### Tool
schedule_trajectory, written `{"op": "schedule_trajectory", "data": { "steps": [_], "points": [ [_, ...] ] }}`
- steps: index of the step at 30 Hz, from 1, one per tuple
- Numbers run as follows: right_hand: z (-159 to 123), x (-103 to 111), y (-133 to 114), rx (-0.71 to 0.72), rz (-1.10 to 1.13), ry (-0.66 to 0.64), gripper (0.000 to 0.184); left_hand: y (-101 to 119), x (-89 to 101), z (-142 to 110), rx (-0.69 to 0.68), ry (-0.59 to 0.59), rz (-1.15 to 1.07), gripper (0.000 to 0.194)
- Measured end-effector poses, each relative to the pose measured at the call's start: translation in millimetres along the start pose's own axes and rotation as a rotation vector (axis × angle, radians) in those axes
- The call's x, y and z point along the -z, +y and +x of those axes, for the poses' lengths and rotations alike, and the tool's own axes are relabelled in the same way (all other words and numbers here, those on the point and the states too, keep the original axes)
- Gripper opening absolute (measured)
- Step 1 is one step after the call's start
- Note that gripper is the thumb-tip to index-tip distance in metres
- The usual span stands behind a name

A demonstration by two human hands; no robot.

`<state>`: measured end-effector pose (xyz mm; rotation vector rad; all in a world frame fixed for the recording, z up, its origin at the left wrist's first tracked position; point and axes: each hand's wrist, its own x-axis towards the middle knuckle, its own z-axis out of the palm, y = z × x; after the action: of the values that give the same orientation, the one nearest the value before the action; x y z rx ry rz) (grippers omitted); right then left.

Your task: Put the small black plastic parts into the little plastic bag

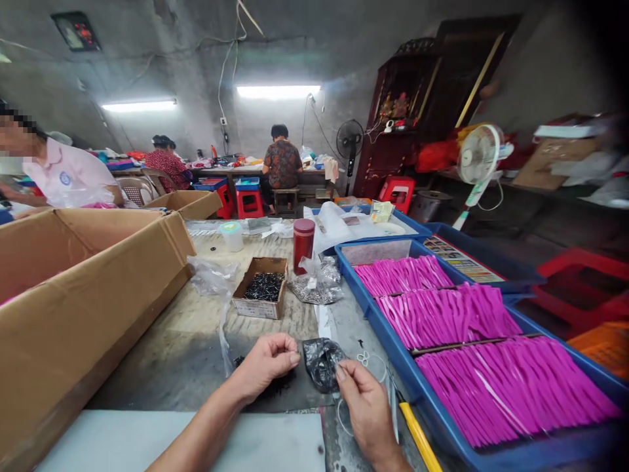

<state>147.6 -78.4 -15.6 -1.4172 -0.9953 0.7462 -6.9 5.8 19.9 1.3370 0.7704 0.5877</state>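
Btm ctr, two bare hands at work over a worn counter (167,373). The L hand (268,364) is curled, thumb tip set against the index finger; can't tell if there's smth tiny in btw. The R hand (364,403) has thumb & index pinched narrow at the R edge of a black plastic bag (323,364); can't tell if it's actually gripping it. Bag's crumpled, lying just R of lower ctr, btw the two hands. Pale mat (122,439) under the L forearm, btm left. Yellow-handled tool (420,438) lies by the R wrist, btm right, next to a blue tray (407,357) w/ rows of magenta strips (501,387) filling the R side. Mid-frame: small cardboard box (256,308) of dark bits, w/ a red jar (303,246) & a clear bag of silvery pcs (319,288) to its R. Big cardboard box (98,308) takes up the L side. Upper ctr, a person in a patterned top (282,164) sits back to us; another in a pale shirt (73,170), far L.
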Motion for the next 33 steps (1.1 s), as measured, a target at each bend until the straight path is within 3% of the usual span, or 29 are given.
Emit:
{"op": "schedule_trajectory", "data": {
  "steps": [4,9,20,27,33],
  "points": [
    [-3.7,-5.9,-4.8,0.068,-0.066,-0.127,0.019,-3.5,-9.8,-2.5,-0.040,-0.034,-0.002,0.026],
    [-5.9,-15.5,-7.6,0.048,-0.068,-0.222,0.019,-8.8,-13.5,-3.6,-0.130,-0.025,0.104,0.020],
    [-6.0,-20.0,-2.2,0.095,-0.187,-0.199,0.019,-15.1,-12.3,-3.5,-0.171,0.009,0.227,0.011],
    [-4.6,-14.9,-12.4,0.201,-0.347,-0.211,0.018,-10.8,-12.7,-6.7,-0.284,0.057,0.521,0.015],
    [12.8,-0.1,-18.4,0.241,-0.512,-0.152,0.017,-13.1,-9.4,-3.4,-0.257,0.080,0.454,0.012]
  ]
}}
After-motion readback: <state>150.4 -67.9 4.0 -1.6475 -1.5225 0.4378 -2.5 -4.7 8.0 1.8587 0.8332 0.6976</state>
